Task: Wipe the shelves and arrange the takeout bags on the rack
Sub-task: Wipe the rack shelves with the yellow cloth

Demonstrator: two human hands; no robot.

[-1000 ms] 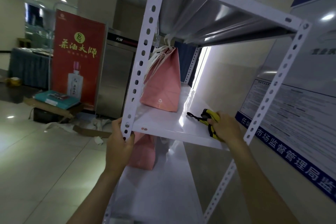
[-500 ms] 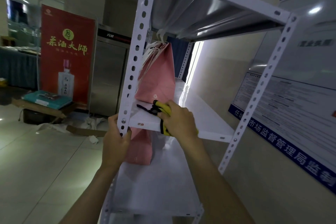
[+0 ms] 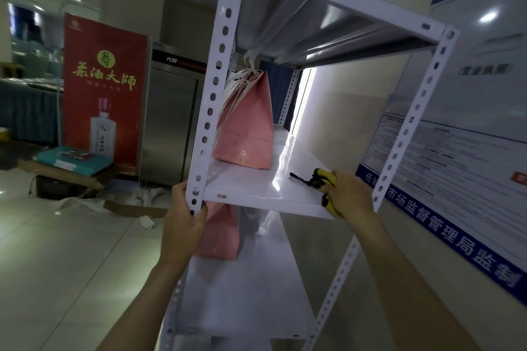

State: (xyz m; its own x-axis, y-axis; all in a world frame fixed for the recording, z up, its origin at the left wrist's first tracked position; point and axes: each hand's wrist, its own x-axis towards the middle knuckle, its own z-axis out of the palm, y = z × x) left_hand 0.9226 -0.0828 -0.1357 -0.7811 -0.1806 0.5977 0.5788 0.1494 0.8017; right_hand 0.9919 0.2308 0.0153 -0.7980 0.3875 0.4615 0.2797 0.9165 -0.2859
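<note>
A white metal rack point(image 3: 212, 94) with perforated posts stands in front of me. A pink takeout bag point(image 3: 248, 134) with white handles stands at the back left of the middle shelf point(image 3: 251, 185). A second pink bag point(image 3: 221, 236) stands on the lower shelf point(image 3: 248, 293), partly hidden by the middle shelf and my left hand. My left hand point(image 3: 184, 225) grips the front left post at shelf height. My right hand point(image 3: 349, 196) presses a yellow and black cloth point(image 3: 320, 178) on the middle shelf's front right corner.
A wall with blue-edged notice boards point(image 3: 456, 168) runs close along the rack's right side. To the left are a red banner point(image 3: 104, 97), a steel fridge point(image 3: 171, 122), flat boxes point(image 3: 74, 161) and cardboard scraps on the tiled floor point(image 3: 57, 265).
My right hand has swept the cloth from the shelf's front left, beside the pink bag, back to its front right corner. My left hand has stayed on the post.
</note>
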